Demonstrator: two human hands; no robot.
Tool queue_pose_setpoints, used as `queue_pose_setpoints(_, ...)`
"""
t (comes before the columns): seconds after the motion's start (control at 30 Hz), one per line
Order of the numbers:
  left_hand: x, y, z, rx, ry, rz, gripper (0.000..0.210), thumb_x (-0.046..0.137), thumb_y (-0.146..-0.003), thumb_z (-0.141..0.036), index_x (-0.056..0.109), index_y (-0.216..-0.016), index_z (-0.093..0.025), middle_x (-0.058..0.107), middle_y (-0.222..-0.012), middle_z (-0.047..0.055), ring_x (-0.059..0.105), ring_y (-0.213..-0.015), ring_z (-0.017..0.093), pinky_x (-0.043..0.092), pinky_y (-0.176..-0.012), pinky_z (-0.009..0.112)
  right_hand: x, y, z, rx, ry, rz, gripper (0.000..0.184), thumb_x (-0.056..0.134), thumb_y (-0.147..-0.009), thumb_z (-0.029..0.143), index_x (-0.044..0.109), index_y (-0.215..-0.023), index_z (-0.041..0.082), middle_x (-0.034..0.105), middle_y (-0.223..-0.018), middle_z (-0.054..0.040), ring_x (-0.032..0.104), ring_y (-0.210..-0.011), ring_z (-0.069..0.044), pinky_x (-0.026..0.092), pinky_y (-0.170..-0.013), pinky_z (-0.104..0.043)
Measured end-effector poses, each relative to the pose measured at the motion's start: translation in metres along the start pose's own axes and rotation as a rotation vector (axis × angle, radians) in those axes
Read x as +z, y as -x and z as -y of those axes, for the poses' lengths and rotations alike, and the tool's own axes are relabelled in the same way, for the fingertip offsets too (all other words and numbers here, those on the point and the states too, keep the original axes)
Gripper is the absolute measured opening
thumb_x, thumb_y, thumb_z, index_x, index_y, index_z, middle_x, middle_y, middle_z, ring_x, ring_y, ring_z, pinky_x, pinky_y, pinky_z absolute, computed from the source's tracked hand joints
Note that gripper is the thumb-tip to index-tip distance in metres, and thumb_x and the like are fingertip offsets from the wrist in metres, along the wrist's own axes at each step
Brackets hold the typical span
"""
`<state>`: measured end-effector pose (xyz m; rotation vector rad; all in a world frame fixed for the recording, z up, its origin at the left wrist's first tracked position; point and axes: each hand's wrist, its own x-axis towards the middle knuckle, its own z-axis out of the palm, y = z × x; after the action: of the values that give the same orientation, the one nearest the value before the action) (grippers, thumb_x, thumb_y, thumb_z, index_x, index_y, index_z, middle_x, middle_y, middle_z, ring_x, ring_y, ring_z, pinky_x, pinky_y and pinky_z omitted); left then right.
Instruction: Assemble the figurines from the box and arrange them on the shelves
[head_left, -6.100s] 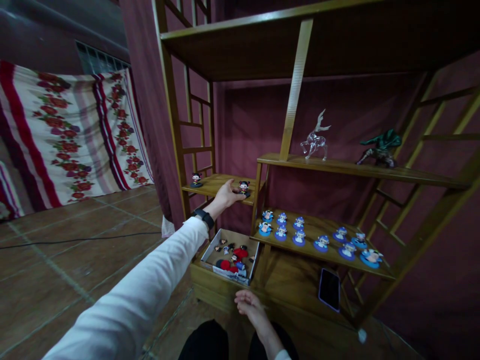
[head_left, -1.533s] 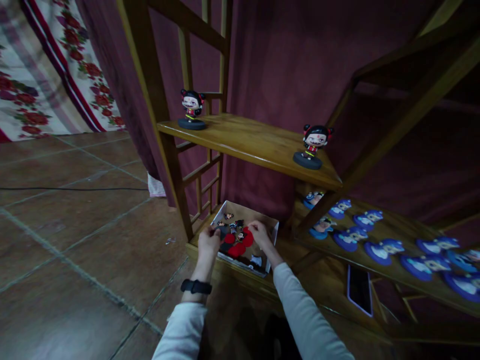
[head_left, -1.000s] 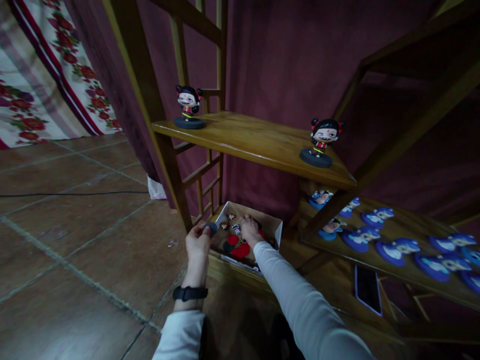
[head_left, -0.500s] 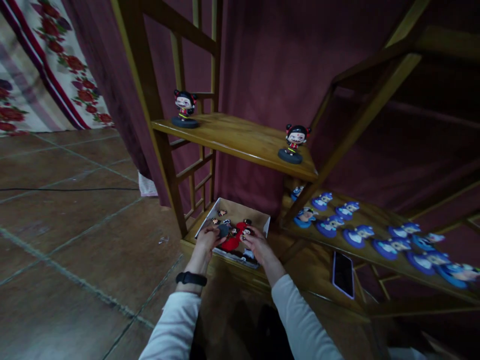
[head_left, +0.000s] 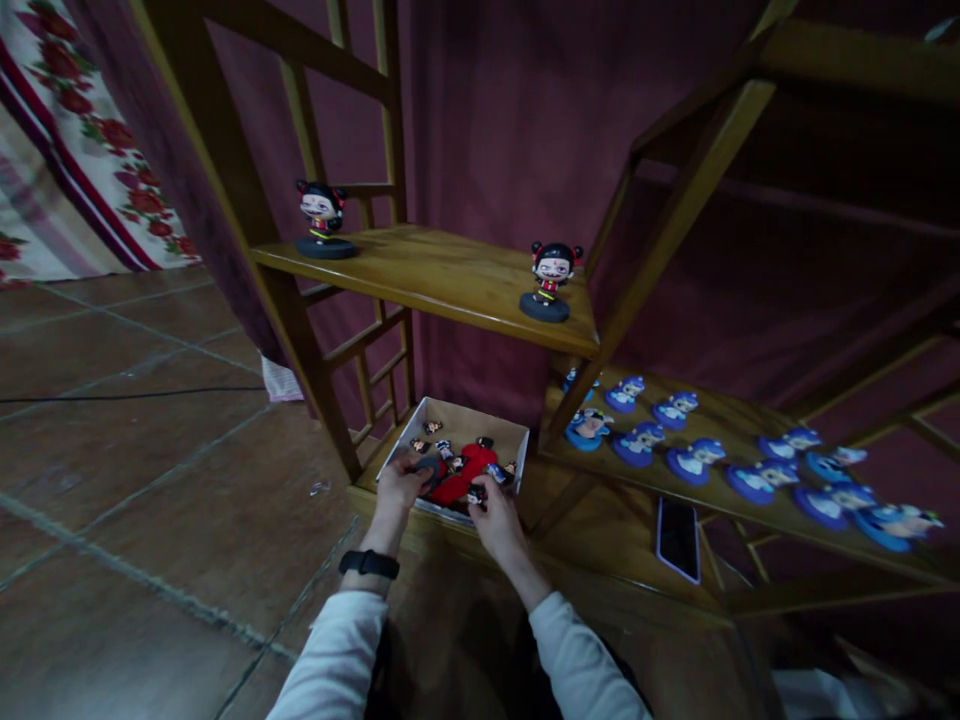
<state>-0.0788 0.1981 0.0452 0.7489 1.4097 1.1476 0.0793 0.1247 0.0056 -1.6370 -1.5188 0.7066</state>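
Note:
A white cardboard box (head_left: pixel 491 420) on the low shelf holds several small figurine parts and red pieces (head_left: pixel 474 465). My left hand (head_left: pixel 397 487), at the box's near left, is closed on a dark grey round base (head_left: pixel 428 474). Over the front of the box, my right hand (head_left: pixel 496 518) pinches a small black-haired figurine (head_left: pixel 477 493). The two hands are apart. Fingers hide part of the base and most of the figurine's body. Loose small heads (head_left: pixel 433 427) lie toward the back left corner of the box.
Two black-haired figurines on grey bases, one left (head_left: pixel 323 218) and one right (head_left: pixel 551 280), stand on the upper wooden shelf (head_left: pixel 442 265). Several blue figurines (head_left: pixel 696 460) fill the right shelf. A phone (head_left: pixel 678 540) lies below them. Wooden posts frame the box.
My right hand has moved toward the near side of the box with the figurine. My left hand still holds the grey base. The whole view has shifted slightly.

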Motion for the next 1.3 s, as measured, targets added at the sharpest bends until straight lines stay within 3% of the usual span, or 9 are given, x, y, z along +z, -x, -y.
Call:
queue_pose_setpoints(0.2,0.012,0.000,0.006,-0.045,0.058,-0.031,0.024,0.069,-0.051,0.005,0.058,-0.064,-0.013,0.058,-0.052,-0.002,0.055,-0.042,0.010,0.046,-0.042,0.020,-0.002,-0.004,0.011,-0.039,0.004,-0.005,0.034,0.050,-0.072,0.014,0.051,-0.104,0.026,0.060,-0.105,-0.0028,0.058,-0.097,-0.018,0.044,-0.086,-0.032)
queue_pose_setpoints(0.4,0.024,0.009,0.011,-0.175,0.119,0.132,0.016,0.064,-0.061,0.003,0.060,-0.071,-0.009,0.063,-0.061,0.004,0.062,-0.055,0.016,0.053,-0.050,0.026,-0.002,-0.025,0.002,0.107,-0.567,-0.137,0.032,0.057,-0.071,0.031,0.050,-0.101,0.024,0.062,-0.088,0.0007,0.060,-0.075,-0.016,0.052,-0.065,-0.029)
queue_pose_setpoints(0.5,0.029,0.016,0.011,-0.197,0.178,0.199,0.015,0.059,-0.066,0.001,0.060,-0.077,-0.009,0.065,-0.068,0.007,0.064,-0.062,0.017,0.055,-0.056,0.029,-0.003,-0.031,0.005,0.095,-0.705,-0.175,0.035,0.062,-0.068,0.033,0.051,-0.100,0.024,0.063,-0.090,-0.0001,0.061,-0.077,-0.016,0.052,-0.068,-0.030)
queue_pose_setpoints(0.67,0.037,0.026,0.010,-0.216,0.228,0.223,0.014,0.056,-0.069,0.001,0.058,-0.077,-0.010,0.063,-0.062,0.005,0.061,-0.052,0.012,0.057,-0.059,0.030,-0.005,-0.035,0.012,-0.014,-0.655,-0.223,0.034,0.061,-0.070,0.029,0.052,-0.102,0.023,0.063,-0.097,-0.0022,0.060,-0.088,-0.017,0.048,-0.080,-0.031)
queue_pose_setpoints(0.8,0.039,0.033,0.006,-0.222,0.282,0.236,0.016,0.058,-0.069,0.002,0.058,-0.079,-0.010,0.059,-0.054,0.001,0.058,-0.047,0.010,0.057,-0.060,0.031,-0.003,-0.036,0.012,-0.031,-0.609,-0.215,0.033,0.059,-0.072,0.027,0.052,-0.104,0.023,0.063,-0.098,-0.0028,0.060,-0.089,-0.017,0.048,-0.080,-0.031)
queue_pose_setpoints(0.97,0.037,0.037,0.002,-0.242,0.323,0.290,0.010,0.061,-0.069,-0.001,0.057,-0.072,-0.009,0.063,-0.058,0.005,0.062,-0.053,0.014,0.057,-0.057,0.030,-0.002,-0.037,0.009,-0.051,-0.563,-0.249,0.032,0.057,-0.073,0.027,0.051,-0.105,0.023,0.062,-0.104,-0.0034,0.061,-0.089,-0.016,0.047,-0.082,-0.031)
queue_pose_setpoints(1.3,0.032,0.034,0.006,-0.258,0.325,0.257,0.010,0.062,-0.071,-0.003,0.058,-0.063,-0.009,0.060,-0.051,0.002,0.058,-0.046,0.010,0.056,-0.053,0.027,-0.003,-0.038,0.002,-0.125,-0.373,-0.193,0.032,0.055,-0.075,0.028,0.049,-0.106,0.023,0.062,-0.102,-0.0044,0.060,-0.090,-0.017,0.047,-0.082,-0.031)
